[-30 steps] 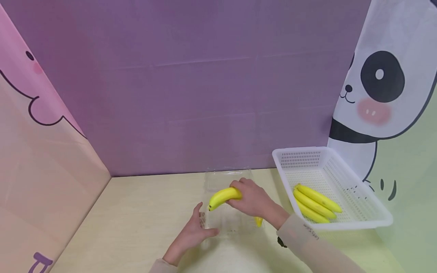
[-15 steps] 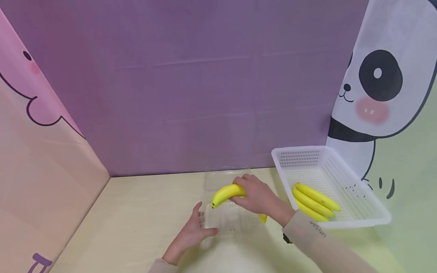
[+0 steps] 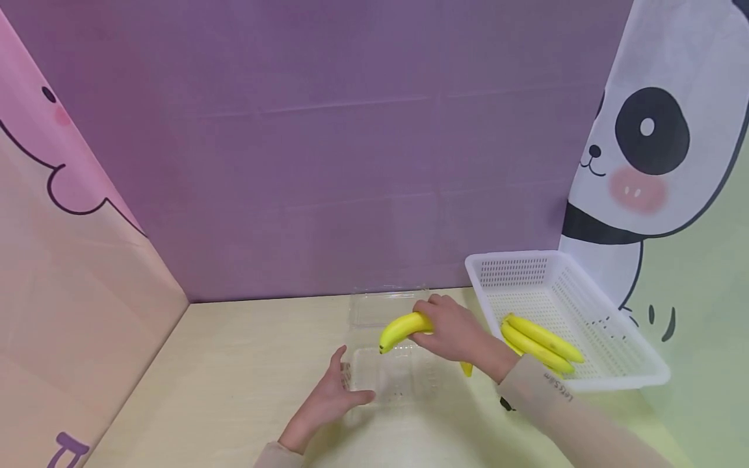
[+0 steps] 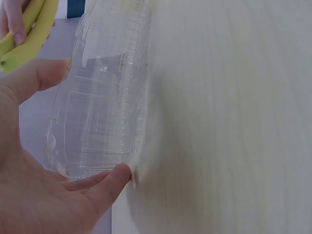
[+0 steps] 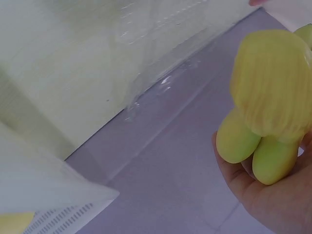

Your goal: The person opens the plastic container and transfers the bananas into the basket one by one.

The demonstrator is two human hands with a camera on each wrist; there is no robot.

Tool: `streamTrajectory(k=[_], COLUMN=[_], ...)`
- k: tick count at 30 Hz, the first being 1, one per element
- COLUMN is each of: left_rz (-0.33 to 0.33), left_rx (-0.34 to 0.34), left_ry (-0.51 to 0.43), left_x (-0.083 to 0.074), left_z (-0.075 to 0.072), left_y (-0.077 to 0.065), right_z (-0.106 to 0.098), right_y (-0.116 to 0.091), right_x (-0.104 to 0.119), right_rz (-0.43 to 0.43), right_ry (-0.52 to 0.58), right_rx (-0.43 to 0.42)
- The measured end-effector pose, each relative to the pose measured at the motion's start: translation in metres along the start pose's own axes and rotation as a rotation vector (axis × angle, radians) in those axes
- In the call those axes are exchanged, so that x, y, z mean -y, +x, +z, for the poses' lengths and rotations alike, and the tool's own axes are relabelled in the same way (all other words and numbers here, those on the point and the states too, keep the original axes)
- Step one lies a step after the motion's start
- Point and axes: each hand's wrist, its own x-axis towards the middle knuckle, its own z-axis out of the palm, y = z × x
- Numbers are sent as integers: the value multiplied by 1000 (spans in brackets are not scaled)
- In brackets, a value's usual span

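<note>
My right hand (image 3: 453, 328) grips a bunch of yellow bananas (image 3: 404, 329), held above the right part of a clear plastic clamshell box (image 3: 394, 374). Greenish banana ends (image 5: 275, 158) show between palm and fingers in the right wrist view. The box stands on the table with its lid (image 3: 380, 309) laid back toward the wall. My left hand (image 3: 330, 396) spreads thumb and fingers around the box's left end. In the left wrist view a fingertip (image 4: 122, 171) touches the box's lower corner; the box stays between the extended digits.
A white perforated basket (image 3: 623, 325) stands at the right back of the pale wooden table (image 3: 234, 377), with more bananas (image 3: 541, 344) inside. A purple backdrop (image 3: 328, 162) rises behind, and printed panels flank both sides.
My right hand has drifted right and slightly back with the bananas, toward the basket side. My left hand and the box have stayed in place.
</note>
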Motion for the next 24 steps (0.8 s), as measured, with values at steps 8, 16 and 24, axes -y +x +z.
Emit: streamTrajectory(k=[8, 16, 24], left_rz=[2, 0, 11], left_rx=[10, 4, 10], left_ry=[-11, -14, -8], left_x=[0, 0, 1], left_z=[0, 0, 0], left_y=[0, 0, 0], right_z=[-4, -10, -19], right_y=[-4, -7, -9], right_x=[-15, -29, -47], right_rz=[27, 66, 84], right_ry=[-45, -76, -71], right_rx=[47, 37, 4])
